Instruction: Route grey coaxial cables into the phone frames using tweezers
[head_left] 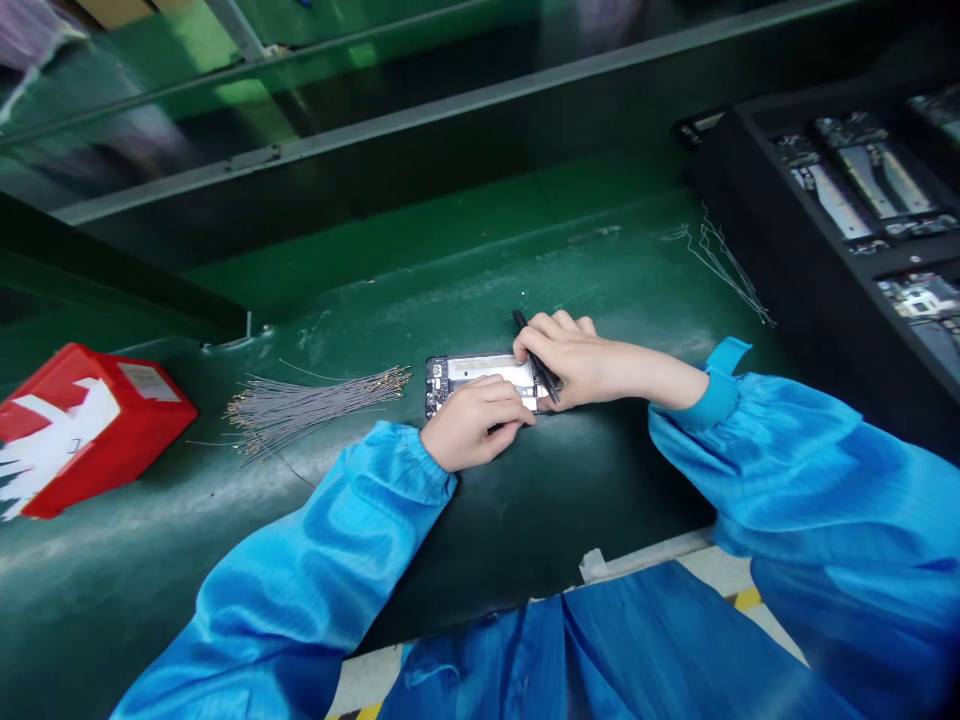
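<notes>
An opened phone body (pixel 480 367) lies flat on the green work surface, its silver middle and dark circuit parts exposed. My left hand (pixel 478 420) rests over its near edge, fingers curled and pressed together on it; what the fingertips pinch is hidden. My right hand (pixel 574 355) is closed around a slim black tool (pixel 541 370) that looks like tweezers, held slanting over the phone's right end. That hand covers part of this end. Left of the phone, a bundle of thin grey cables (pixel 319 408) with brass-coloured tips lies on the surface.
A red box (pixel 139 425) with white torn paper stands at the left. On the right is a black tray (pixel 739 165) with several opened phone bodies in its slots. A few loose cables (pixel 724 260) lie beside it. A metal rail (pixel 420 112) runs along the back.
</notes>
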